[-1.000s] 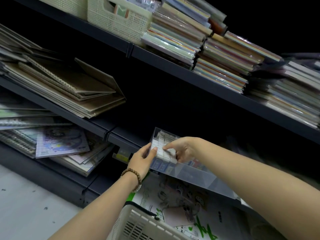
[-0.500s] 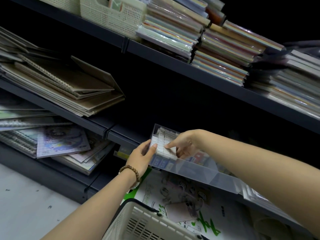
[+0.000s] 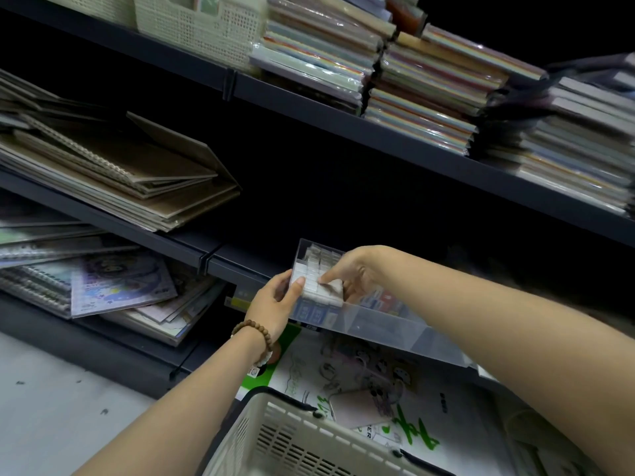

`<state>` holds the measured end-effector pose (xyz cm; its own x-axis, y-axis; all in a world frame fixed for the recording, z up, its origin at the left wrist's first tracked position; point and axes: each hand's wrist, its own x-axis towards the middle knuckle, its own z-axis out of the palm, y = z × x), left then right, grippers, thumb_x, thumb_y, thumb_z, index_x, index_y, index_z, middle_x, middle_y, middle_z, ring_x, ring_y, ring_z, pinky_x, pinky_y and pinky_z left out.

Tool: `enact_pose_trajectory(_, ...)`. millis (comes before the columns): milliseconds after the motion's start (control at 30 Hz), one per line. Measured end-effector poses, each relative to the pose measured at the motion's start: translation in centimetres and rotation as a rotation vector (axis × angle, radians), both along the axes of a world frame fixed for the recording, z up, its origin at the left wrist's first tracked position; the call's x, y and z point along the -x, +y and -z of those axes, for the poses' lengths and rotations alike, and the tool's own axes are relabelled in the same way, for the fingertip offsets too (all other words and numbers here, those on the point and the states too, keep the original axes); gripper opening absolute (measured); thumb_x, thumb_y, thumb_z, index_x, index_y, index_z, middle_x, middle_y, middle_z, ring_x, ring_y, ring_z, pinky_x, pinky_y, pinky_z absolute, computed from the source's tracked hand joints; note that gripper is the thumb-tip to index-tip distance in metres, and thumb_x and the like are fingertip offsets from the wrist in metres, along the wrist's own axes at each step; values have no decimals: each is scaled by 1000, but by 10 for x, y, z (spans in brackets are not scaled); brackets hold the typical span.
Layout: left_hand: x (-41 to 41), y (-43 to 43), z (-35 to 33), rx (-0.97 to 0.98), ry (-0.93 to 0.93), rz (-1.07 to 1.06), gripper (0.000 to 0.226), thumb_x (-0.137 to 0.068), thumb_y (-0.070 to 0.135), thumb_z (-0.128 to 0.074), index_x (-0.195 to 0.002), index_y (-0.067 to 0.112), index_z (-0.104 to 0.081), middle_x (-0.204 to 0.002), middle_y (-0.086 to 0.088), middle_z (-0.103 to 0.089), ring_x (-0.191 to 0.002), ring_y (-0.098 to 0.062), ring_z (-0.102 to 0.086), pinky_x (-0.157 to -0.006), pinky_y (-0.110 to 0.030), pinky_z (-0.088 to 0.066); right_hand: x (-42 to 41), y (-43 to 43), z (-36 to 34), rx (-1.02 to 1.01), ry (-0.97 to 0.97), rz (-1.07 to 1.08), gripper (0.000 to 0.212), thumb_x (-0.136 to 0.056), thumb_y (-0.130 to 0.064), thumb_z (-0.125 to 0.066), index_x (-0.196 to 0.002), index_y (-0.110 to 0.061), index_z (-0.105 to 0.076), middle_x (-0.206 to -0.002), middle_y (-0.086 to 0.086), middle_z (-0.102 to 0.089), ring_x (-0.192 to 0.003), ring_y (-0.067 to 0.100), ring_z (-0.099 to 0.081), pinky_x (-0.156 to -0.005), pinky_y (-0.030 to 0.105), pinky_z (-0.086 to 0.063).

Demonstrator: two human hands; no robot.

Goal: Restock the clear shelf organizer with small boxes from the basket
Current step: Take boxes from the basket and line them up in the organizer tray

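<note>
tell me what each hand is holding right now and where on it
The left hand grips the clear organizer at its left end wall. The right hand presses fingertips on the white small boxes inside; it grasps nothing clearly.

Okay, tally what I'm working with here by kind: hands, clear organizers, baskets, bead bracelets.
Hands: 2, left hand and right hand
Clear organizer: 1
Baskets: 2, floor basket and shelf basket
Bead bracelet: 1
Total: 6

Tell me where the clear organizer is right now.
Head view, centre: the clear organizer sits on the dark shelf edge, left hand at its left end, above the basket.
</note>
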<state>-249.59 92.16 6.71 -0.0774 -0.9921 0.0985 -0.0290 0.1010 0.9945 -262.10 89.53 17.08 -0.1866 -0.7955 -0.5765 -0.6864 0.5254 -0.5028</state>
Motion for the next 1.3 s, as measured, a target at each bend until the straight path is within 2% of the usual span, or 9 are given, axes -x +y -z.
enact_pose_trajectory(200, -5, -3, 2, -143, 16, -44, 53, -86, 48, -56, -128, 16, -52, -127, 0, -54, -117, -19, -51, -98, -39, -46, 28, 26, -16, 287, -25, -115, 56, -96, -34, -50, -136, 3, -40, -136, 22, -48, -117, 31, -56, -89, 30, -51)
enact_pose_trajectory(333, -1, -3, -11, -500, 321, 0, 56, -84, 41, -63, -127, 9, -47, -134, -11, -43, -113, -31, -52, -76, -33, -53, 65, 61, 9, 485, 174, -56, 52, -97, -43, -43, -134, -8, -50, -134, 9, -54, -116, 23, -54, -101, 35, -41)
enact_pose_trajectory(533, -4, -1, -10, -563, 348, 14, 69, -82, 45, -63, -137, 9, -40, -138, -17, -44, -110, -29, -56, -65, -28, -51, 69, 79, 78, 666, 450, -128, 66, -90, -66, -13, -145, -33, -29, -157, -6, -15, -145, 14, -3, -115, 38, 10)
enact_pose_trajectory(633, -7, 3, -8, -575, 377, 29, 63, -85, 42, -62, -135, 10, -42, -137, -17, -46, -113, -31, -55, -71, -30, -50, 70, 73, 90, 763, 473, -157, 78, -78, -80, -8, -140, -40, -32, -155, -7, -13, -144, 14, 1, -113, 39, 14)
enact_pose_trajectory(767, -3, 19, -8, -610, 437, 60, 60, -87, 34, -61, -136, 8, -39, -132, -20, -48, -109, -32, -54, -88, -35, -46, 81, 56, 79, 728, 456, -210, 56, -93, -62, -22, -141, -36, -32, -156, -4, -12, -145, 17, 0, -115, 40, 11)
enact_pose_trajectory(900, 14, 47, -12, -568, 424, 126, 57, -84, 31, -65, -130, 7, -42, -103, -13, -58, -96, -28, -58, -97, -39, -44, 74, 61, 68, 749, 184, -49, 67, -95, -53, -34, -150, -23, -11, -159, -1, 5, -146, 17, 8, -119, 39, 4)
enact_pose_trajectory(1033, 40, 61, -8, -603, 270, 279, 85, -66, 54, -68, -130, 3, -46, -123, -17, -58, -108, -27, -60, -97, -37, -47, 51, 103, 80, 792, -375, 154, 94, -82, -58, -52, -149, -29, 7, -155, -15, 20, -144, 7, 9, -117, 35, -8)
enact_pose_trajectory(1167, 55, 59, -7, -659, 2, 441, 88, -78, 76, -31, -120, 2, -55, -118, -18, -63, -103, -31, -63, -87, -38, -52, 51, 124, 84, 834, -468, 249, 108, -73, -55, -63, -150, -27, 7, -155, -15, 17, -144, 6, 4, -118, 31, -9)
enact_pose_trajectory(1300, 48, 33, -5, -310, -198, -144, 64, -91, 53, -39, -120, -4, -44, -133, -32, -42, -109, -43, -52, -95, -44, -45, 53, 131, 94, 883, -510, 272, 101, -82, -38, -67, -150, -28, 8, -158, -11, -2, -145, 10, -10, -119, 40, -17)
